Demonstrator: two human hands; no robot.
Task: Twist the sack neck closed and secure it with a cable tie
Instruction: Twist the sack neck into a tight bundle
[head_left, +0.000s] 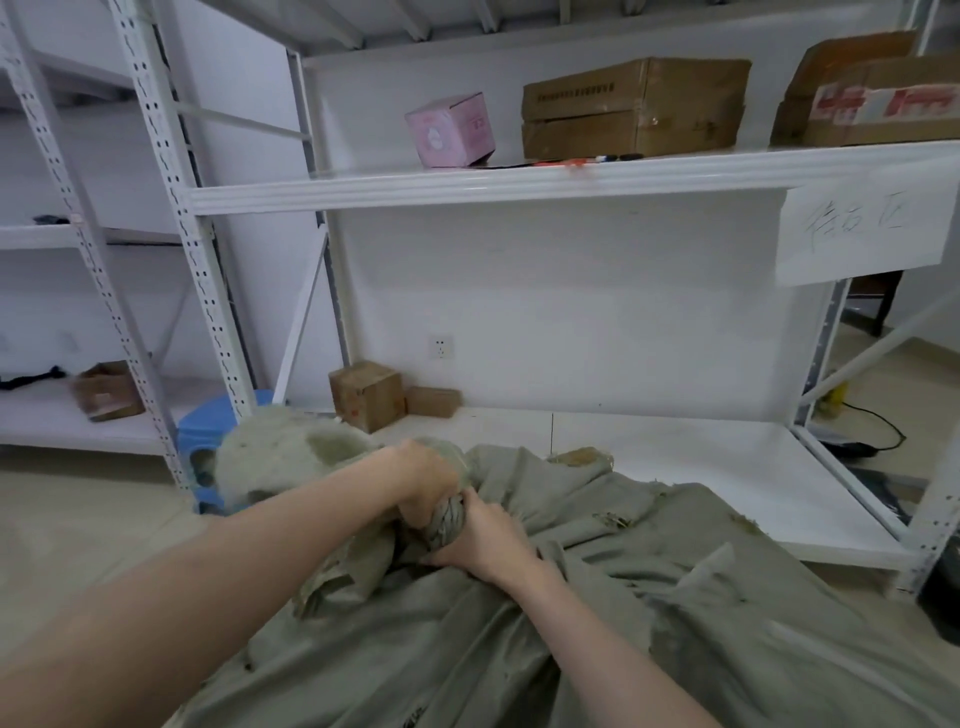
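Observation:
A large grey-green cloth sack (649, 613) fills the bottom of the view, lying in front of a white shelf unit. Its neck (447, 519) is gathered into a tight twisted rope. My left hand (423, 480) grips the upper part of the twisted neck from the left. My right hand (488, 538) grips the neck just below, fingers curled round it. The sack's loose, frayed mouth (280, 452) flares out to the left beyond my left hand. No cable tie shows in the view.
The white metal shelf unit (519, 184) stands straight ahead, its low shelf (675, 457) just behind the sack. On it sit small cardboard boxes (366, 395). A pink box (449, 130) and larger cartons (634, 109) are higher up. A blue stool (208, 441) stands at left.

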